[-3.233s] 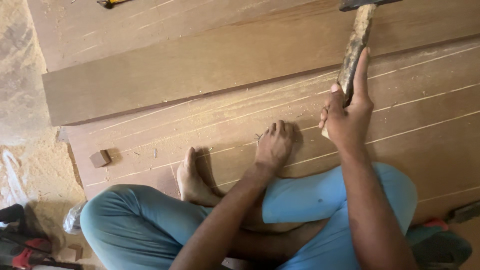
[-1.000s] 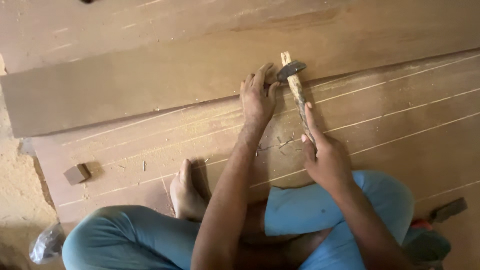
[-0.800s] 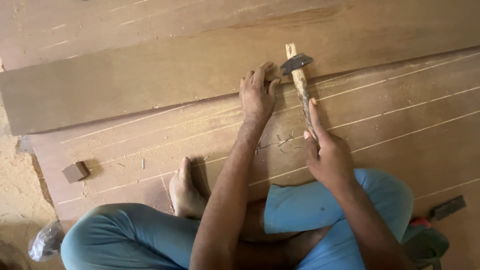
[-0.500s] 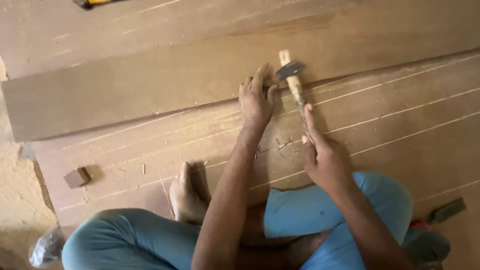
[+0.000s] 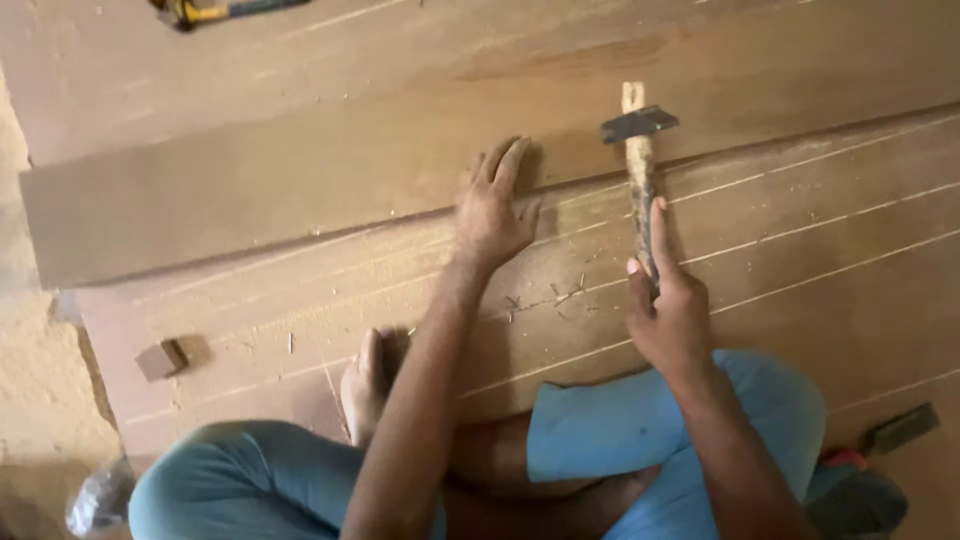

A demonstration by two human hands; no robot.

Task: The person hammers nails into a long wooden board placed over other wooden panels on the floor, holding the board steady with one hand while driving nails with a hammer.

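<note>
A: What has the right hand (image 5: pixel 672 322) got?

B: A hammer with a rough wooden handle and a dark metal head (image 5: pixel 640 160). The fingers are wrapped around the lower end of the handle, index finger laid along it. The head sits over the upper edge of the wide brown wooden board marked with pale parallel lines (image 5: pixel 800 250), just where the plain brown plank (image 5: pixel 300 190) lies against it.

A: And the left hand (image 5: pixel 492 215)?

B: Open, gripping nothing. It lies palm down on the lined board, fingertips reaching the edge of the plank, to the left of the hammer head and near it.

A: That closeness worries me.

B: Fairly so, I think. A swing that drifts left could catch those spread fingers. The handle looks crude, so the head may not sit true, and a glancing blow could dent the board.

A: Anything loose around?

B: Small thin nails or splinters (image 5: pixel 555 298) are scattered between the hands; I cannot tell which. The bare foot (image 5: pixel 365 385) rests on the board close by and could be pricked. A small wooden block (image 5: pixel 160 358) lies well off to the left.
</note>
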